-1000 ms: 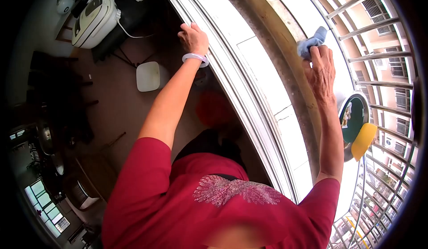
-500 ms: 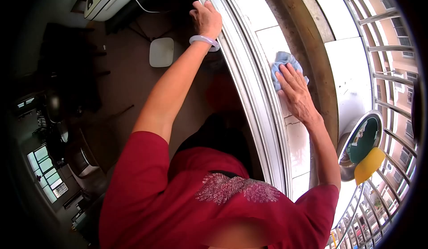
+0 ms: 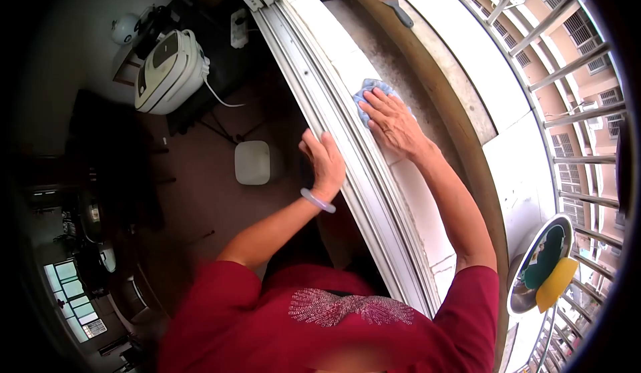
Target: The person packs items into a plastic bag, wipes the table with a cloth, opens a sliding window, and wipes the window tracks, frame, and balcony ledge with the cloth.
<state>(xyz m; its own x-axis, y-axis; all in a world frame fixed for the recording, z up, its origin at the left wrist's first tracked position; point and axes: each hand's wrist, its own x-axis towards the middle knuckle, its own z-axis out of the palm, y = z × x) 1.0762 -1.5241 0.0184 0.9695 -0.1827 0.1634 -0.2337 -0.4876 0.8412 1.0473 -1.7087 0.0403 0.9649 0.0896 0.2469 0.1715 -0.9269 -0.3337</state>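
Observation:
My right hand [image 3: 398,127] presses a crumpled light-blue cloth [image 3: 369,93] onto the white tiled sill [image 3: 414,189], fingers stretched over it. Part of the cloth is hidden under the palm. Beside the sill runs the white sliding-window track [image 3: 347,146] with its long grooves. On the indoor side of that track, my left hand [image 3: 325,166] rests near its edge, fingers loosely bent and apart, holding nothing. A pale bangle is on the left wrist.
A scraper [image 3: 398,11] lies on the ledge beyond a dirty channel. At the right, a metal basin [image 3: 517,296] with a green item and a yellow cloth [image 3: 557,285] stands by the railing bars [image 3: 587,161]. Indoors are a white appliance [image 3: 170,73] and a stool [image 3: 252,163].
The view has shifted along the sill, bringing the scraper into sight. My left hand has come back along the track, closer to my body. My right hand stays on the cloth, now farther along the sill.

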